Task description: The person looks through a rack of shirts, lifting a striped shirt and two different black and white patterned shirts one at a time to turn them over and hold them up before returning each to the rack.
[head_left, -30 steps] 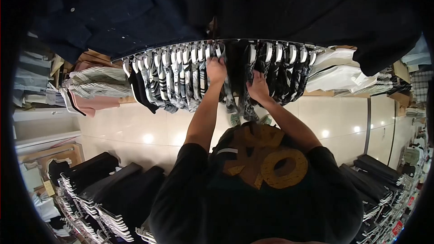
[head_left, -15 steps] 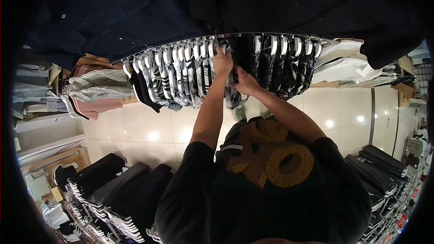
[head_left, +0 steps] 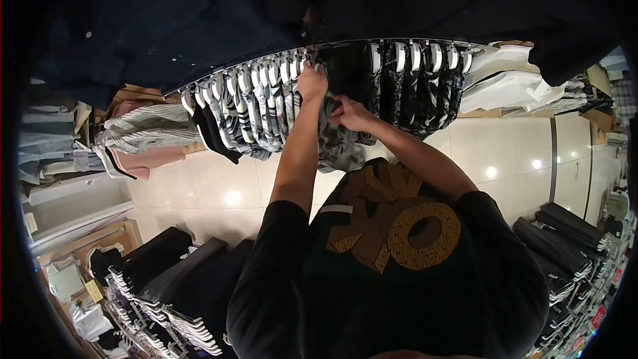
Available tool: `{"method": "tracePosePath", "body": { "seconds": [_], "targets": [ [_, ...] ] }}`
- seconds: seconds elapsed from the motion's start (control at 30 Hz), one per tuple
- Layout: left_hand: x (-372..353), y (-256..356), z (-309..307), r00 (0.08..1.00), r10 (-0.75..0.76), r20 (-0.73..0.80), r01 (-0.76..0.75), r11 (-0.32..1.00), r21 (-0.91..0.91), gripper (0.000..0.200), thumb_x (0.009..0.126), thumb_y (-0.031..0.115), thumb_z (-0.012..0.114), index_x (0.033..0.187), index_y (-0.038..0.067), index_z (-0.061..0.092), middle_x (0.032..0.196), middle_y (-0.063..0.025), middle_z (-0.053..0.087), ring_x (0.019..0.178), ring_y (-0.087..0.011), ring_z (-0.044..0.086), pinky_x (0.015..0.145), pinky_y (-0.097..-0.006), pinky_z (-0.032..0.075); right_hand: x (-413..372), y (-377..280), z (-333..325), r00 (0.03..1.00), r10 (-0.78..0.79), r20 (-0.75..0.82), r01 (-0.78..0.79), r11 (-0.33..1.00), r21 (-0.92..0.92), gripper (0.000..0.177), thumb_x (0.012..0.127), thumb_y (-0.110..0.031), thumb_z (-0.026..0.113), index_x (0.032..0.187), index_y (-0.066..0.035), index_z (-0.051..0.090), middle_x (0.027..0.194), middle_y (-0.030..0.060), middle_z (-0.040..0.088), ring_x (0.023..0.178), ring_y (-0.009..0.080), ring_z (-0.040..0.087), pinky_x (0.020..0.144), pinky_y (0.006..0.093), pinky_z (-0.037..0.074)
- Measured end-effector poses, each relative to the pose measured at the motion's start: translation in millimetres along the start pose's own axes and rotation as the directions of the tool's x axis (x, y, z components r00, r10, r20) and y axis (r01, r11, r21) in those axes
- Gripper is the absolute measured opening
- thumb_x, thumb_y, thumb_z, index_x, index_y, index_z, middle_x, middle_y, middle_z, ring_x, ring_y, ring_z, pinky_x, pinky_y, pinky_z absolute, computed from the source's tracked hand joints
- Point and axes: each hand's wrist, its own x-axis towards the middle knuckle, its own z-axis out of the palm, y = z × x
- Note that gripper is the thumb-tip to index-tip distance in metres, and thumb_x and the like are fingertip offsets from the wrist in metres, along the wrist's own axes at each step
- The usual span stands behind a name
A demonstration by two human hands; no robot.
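Observation:
A grey patterned shirt hangs from the rail in front of me, among other garments. My left hand is closed at its top, close under the rail; the hanger there is hidden by the fingers. Lower and to the right, my right hand grips the same shirt by its side edge. The cloth bulges toward me below both hands. Black-and-white patterned shirts on white hangers hang just left of it, and dark patterned shirts hang to the right.
A metal rail runs across, with dark garments above it. Striped and pink shirts hang at left, white ones at right. Behind me are racks of black trousers. The tiled floor lies below.
The grey shirt has come out toward me, its lower part now bunched and bulging. Both hands have shifted slightly left, still on the shirt. The view has tilted a little.

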Motion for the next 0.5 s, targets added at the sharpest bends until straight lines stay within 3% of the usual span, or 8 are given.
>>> {"method": "tracePosePath", "body": {
  "seconds": [0.03, 0.13, 0.2, 0.27, 0.3, 0.33, 0.4, 0.5],
  "targets": [
    [-1, -2, 5, 0.999, 0.000, -0.036, 0.001, 1.000, 0.006, 0.044, 0.099, 0.030, 0.063, 0.132, 0.001, 0.055, 0.102, -0.0270, 0.075, 0.095, -0.0473, 0.072, 0.085, -0.0554, 0.056, -2, 9, -6, 1.000, 0.002, -0.009, -0.002, 1.000, 0.002, 0.092, 0.086, -0.030, 0.084, 0.155, 0.006, 0.034, 0.111, 0.0183, 0.074, 0.095, 0.0250, 0.075, 0.083, 0.0373, 0.059],
    [-13, 8, 5, 0.994, -0.029, -0.106, 0.033, 0.999, 0.042, 0.046, 0.103, 0.029, 0.058, 0.140, 0.004, 0.050, 0.096, -0.0296, 0.074, 0.090, -0.0494, 0.071, 0.081, -0.0577, 0.056, -23, 29, -45, 0.963, 0.044, -0.266, -0.093, 0.980, -0.176, 0.085, 0.087, -0.041, 0.077, 0.151, 0.002, 0.040, 0.130, 0.0223, 0.067, 0.119, 0.0391, 0.066, 0.100, 0.0457, 0.054],
    [-14, 10, 7, 0.993, -0.001, -0.119, 0.001, 1.000, -0.008, 0.046, 0.103, 0.029, 0.057, 0.141, 0.005, 0.048, 0.095, -0.0307, 0.073, 0.089, -0.0502, 0.071, 0.080, -0.0590, 0.055, -29, 58, -64, 0.848, 0.026, -0.530, -0.190, 0.947, -0.258, 0.076, 0.087, -0.033, 0.076, 0.147, 0.001, 0.044, 0.136, 0.0240, 0.062, 0.123, 0.0400, 0.063, 0.101, 0.0453, 0.053],
    [-14, 18, 4, 0.996, -0.037, -0.075, 0.035, 0.999, -0.028, 0.047, 0.104, 0.029, 0.056, 0.142, 0.004, 0.044, 0.094, -0.0320, 0.073, 0.087, -0.0519, 0.070, 0.079, -0.0604, 0.054, -43, 75, -89, 0.744, 0.073, -0.664, -0.253, 0.951, -0.179, 0.069, 0.087, -0.028, 0.076, 0.143, 0.000, 0.046, 0.139, 0.0250, 0.058, 0.126, 0.0414, 0.060, 0.105, 0.0454, 0.051],
    [-14, 18, 5, 0.997, -0.032, -0.072, 0.029, 0.999, -0.046, 0.049, 0.105, 0.031, 0.054, 0.143, 0.001, 0.042, 0.094, -0.0334, 0.072, 0.087, -0.0533, 0.069, 0.079, -0.0608, 0.054, -45, 78, -99, 0.687, 0.006, -0.727, -0.267, 0.932, -0.244, 0.067, 0.087, -0.025, 0.076, 0.141, 0.000, 0.046, 0.137, 0.0256, 0.059, 0.124, 0.0427, 0.061, 0.105, 0.0459, 0.051],
    [-14, 19, 6, 0.997, -0.029, -0.070, 0.025, 0.998, -0.063, 0.052, 0.105, 0.033, 0.052, 0.143, -0.001, 0.039, 0.093, -0.0348, 0.071, 0.087, -0.0546, 0.069, 0.079, -0.0613, 0.053, -45, 81, -107, 0.683, 0.005, -0.730, -0.268, 0.932, -0.244, 0.067, 0.087, -0.025, 0.076, 0.141, 0.000, 0.046, 0.137, 0.0256, 0.059, 0.124, 0.0427, 0.061, 0.105, 0.0459, 0.051],
    [-20, 21, 11, 0.996, -0.020, -0.084, 0.015, 0.998, -0.067, 0.054, 0.105, 0.032, 0.052, 0.145, -0.001, 0.036, 0.094, -0.0354, 0.071, 0.089, -0.0553, 0.068, 0.080, -0.0616, 0.053, -41, 87, -120, 0.702, 0.180, -0.689, -0.346, 0.932, -0.108, 0.072, 0.085, -0.028, 0.078, 0.143, 0.000, 0.044, 0.137, 0.0262, 0.059, 0.126, 0.0420, 0.060, 0.105, 0.0446, 0.051],
    [-30, 21, 13, 0.998, -0.037, -0.044, 0.034, 0.998, -0.055, 0.058, 0.104, 0.026, 0.053, 0.151, 0.001, 0.029, 0.099, -0.0343, 0.071, 0.091, -0.0553, 0.068, 0.083, -0.0609, 0.052, -24, 92, -123, 0.787, 0.140, -0.601, -0.316, 0.928, -0.198, 0.080, 0.084, -0.035, 0.079, 0.142, 0.005, 0.042, 0.129, 0.0315, 0.064, 0.122, 0.0433, 0.063, 0.103, 0.0456, 0.053]
  ]
}}
